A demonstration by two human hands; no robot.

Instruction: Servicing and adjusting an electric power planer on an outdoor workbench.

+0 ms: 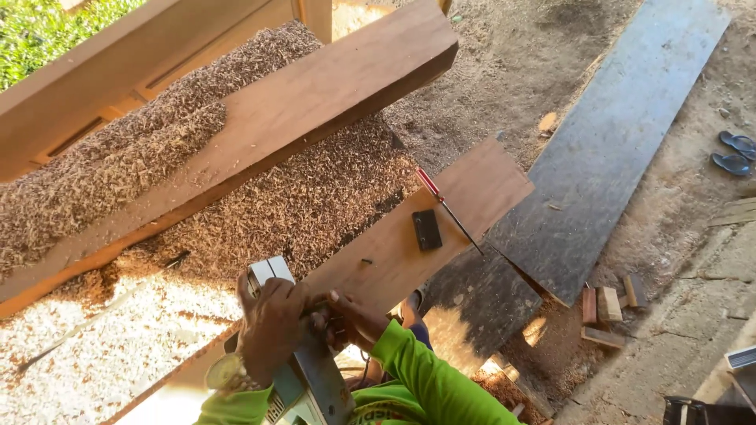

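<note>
The person's left hand (270,327) wraps over the top of an electric hand planer (303,378), fingers curled shut around its body, apparently to steady it while the other hand works. The planer sits at the near end of a reddish-brown plank (386,252), close against the person's body, tilted with its grey end upward. The right hand (354,319) reaches in from the green sleeve (425,378), fingers bent and pinched at a small part on the planer's side; what it grips there is too small to tell. Both wrists are bent inward, hands nearly touching.

Further along the plank lie a red-handled screwdriver (441,205) and a small dark block (427,230), set within easy reach. Wood shavings (118,157) are heaped around a thicker beam (315,94) on the bench. Blue sandals (734,153) lie on the ground.
</note>
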